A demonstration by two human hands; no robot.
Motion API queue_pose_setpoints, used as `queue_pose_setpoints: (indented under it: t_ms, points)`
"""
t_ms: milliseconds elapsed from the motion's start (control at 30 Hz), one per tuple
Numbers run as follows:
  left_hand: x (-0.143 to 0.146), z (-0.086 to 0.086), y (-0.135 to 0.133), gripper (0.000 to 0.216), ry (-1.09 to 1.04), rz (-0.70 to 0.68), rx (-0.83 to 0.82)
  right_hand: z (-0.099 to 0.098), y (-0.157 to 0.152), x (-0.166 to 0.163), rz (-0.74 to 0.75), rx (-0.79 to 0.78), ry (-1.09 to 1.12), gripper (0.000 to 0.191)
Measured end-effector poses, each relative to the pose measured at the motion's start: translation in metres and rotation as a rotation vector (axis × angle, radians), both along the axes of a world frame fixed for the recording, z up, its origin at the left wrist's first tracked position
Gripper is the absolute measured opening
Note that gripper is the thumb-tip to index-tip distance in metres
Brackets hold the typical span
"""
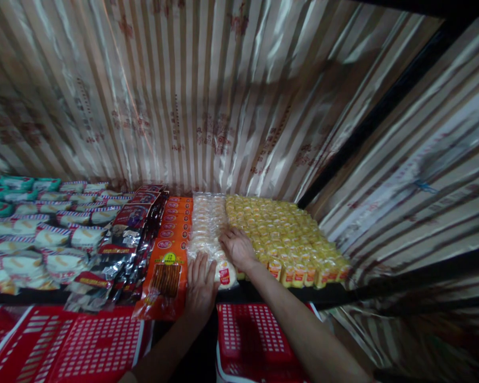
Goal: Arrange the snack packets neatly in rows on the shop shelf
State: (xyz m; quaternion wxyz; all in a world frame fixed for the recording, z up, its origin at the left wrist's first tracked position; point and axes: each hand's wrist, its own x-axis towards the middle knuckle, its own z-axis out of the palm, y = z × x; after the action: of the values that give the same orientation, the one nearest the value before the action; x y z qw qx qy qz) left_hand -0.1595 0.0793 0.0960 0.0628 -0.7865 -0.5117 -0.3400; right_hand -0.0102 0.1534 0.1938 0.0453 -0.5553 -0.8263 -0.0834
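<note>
My left hand (200,287) lies flat with fingers stretched out on the front end of a row of clear packets of pale round cakes (208,223), next to the orange snack packs (171,250). My right hand (238,247) rests palm down on the same pale row, at its border with the yellow packets (287,234); its fingers are spread and curl slightly over the packets. Neither hand grips anything that I can see.
The goods lie on a dark shelf (335,293) backed by striped shiny foil (207,96). Left of the orange packs are dark red-and-silver bags (123,239), white packets (43,244) and green ones (8,186). Red plastic baskets (259,335) stand below.
</note>
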Motion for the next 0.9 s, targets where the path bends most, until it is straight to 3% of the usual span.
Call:
queue_pose_setpoints:
  t_ms: [400, 567, 733, 900]
  points:
    - [0.0, 0.008, 0.004, 0.039, 0.036, 0.001, -0.058, -0.007, -0.006, 0.003, -0.105, 0.054, 0.029, 0.025]
    - [0.0, 0.01, 0.005, 0.039, 0.031, 0.001, -0.074, 0.001, -0.009, 0.0, -0.131, 0.059, 0.091, 0.025]
    - [0.002, 0.012, 0.004, 0.038, 0.013, 0.004, -0.05, 0.015, -0.014, -0.006, 0.021, -0.041, 0.058, 0.024]
    - [0.002, 0.011, 0.004, 0.038, 0.007, -0.002, -0.025, 0.02, -0.011, -0.011, -0.059, -0.134, 0.015, 0.022]
